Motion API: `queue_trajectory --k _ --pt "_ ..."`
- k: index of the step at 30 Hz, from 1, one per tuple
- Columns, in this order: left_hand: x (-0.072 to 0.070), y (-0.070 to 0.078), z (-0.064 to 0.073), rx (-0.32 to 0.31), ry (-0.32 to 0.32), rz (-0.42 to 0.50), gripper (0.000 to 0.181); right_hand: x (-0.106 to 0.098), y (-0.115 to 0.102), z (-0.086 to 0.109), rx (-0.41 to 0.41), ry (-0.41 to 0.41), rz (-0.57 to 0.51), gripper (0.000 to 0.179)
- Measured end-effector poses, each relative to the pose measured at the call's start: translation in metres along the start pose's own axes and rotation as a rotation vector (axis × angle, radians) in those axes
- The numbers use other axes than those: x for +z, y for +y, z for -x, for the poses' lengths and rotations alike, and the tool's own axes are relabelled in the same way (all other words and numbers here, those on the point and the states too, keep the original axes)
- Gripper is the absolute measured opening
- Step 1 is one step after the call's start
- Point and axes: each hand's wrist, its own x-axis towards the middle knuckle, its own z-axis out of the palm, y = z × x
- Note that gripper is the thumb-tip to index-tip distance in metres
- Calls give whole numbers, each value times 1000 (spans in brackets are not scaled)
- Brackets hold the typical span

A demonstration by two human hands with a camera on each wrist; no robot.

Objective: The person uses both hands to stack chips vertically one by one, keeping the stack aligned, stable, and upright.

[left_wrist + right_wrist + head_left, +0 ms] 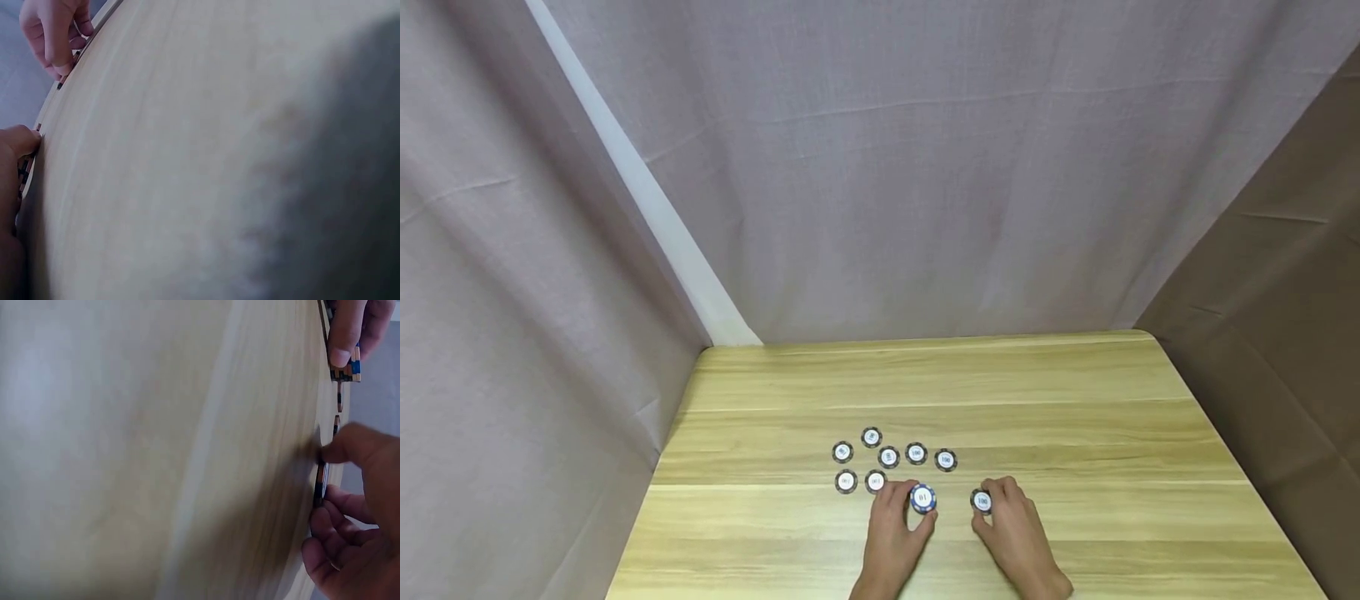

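Two hands pinch poker chips low over a wooden table [1120,433].
The left hand [892,533], thumb and fingers partly spread, grips a stack [349,372] topped by a blue chip [922,498]; the right hand [1017,529], curled around the edges of a black chip [982,501] marked 100, works well apart from it. Seven loose chips [889,457] lie flat, mostly beyond the left hand.

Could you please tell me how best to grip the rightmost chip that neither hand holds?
The round black chip lies flat on the table with another chip close on its left, so probably pinch opposite rim edges, from above right.
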Motion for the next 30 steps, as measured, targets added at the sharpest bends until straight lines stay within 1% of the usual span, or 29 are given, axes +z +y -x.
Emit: queue_trajectory --k 3,6,9,13,16,19,22,27,30 --pt "1 -1 1 17 15 5 47 2 3 -2 -60 29 29 30" --pt "2 -2 1 31 25 10 46 5 6 -4 -68 42 24 27" --pt "3 -3 1 37 25 9 46 6 4 -3 -14 20 -15 27" --pt "2 -3 1 37 24 10 46 7 -5 -3 78 -50 -76 29" --pt "1 -4 0 33 23 9 46 11 -14 -4 89 -85 -98 31" --pt "1 -4 0 35 23 5 46 15 -23 -5 55 -87 -89 35" --pt "2 -4 0 46 25 -4 45 19 -32 -6 10 -54 -66 39" --pt "4 -6 0 100 60 -8 46 22 -44 -11 -73 13 -48 40" --pt "4 -6 0 136 90 -8 47 23 -50 -13 -114 24 -28 38"
